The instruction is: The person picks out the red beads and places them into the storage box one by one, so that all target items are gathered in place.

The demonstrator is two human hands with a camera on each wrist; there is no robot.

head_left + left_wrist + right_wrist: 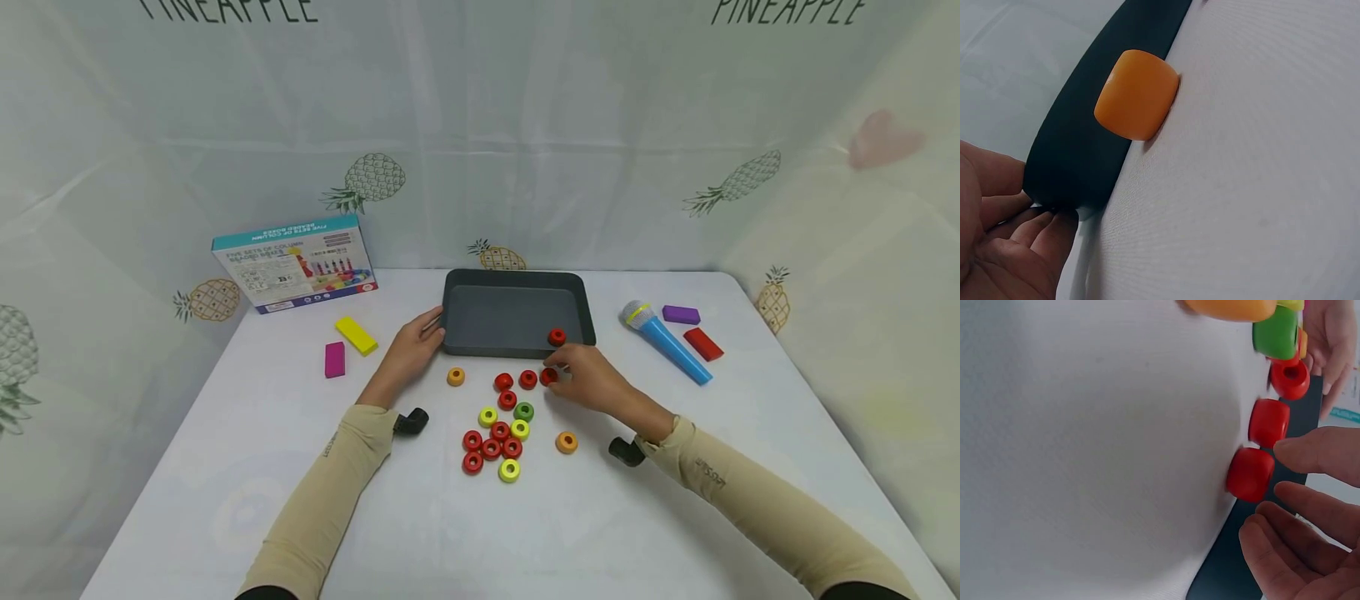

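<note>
**Red beads first: one in the tray, the rest on the counter**

Red is the colour being gathered, by the look of it. A single red bead (557,337) lies inside the dark grey tray (457,287), near its front right corner, so I judge the sorting barely started. The right hand (592,379) rests on the counter (675,500) just in front of the tray, its fingers loosely bent toward a second red bead (1251,474) at the end of a short row; the right wrist view shows the fingertips (1310,453) close beside that bead but with nothing yet clasped. The left hand (408,350) lies with relaxed, nearly straight fingers against the tray's left front corner, steadying it rather than gripping.

Left outside the tray: the other red beads in the row and in the cluster (495,442) nearer the person, mixed with yellow-green, green and orange ones. An orange bead (456,377) sits apart, just before the tray's front edge.
</note>
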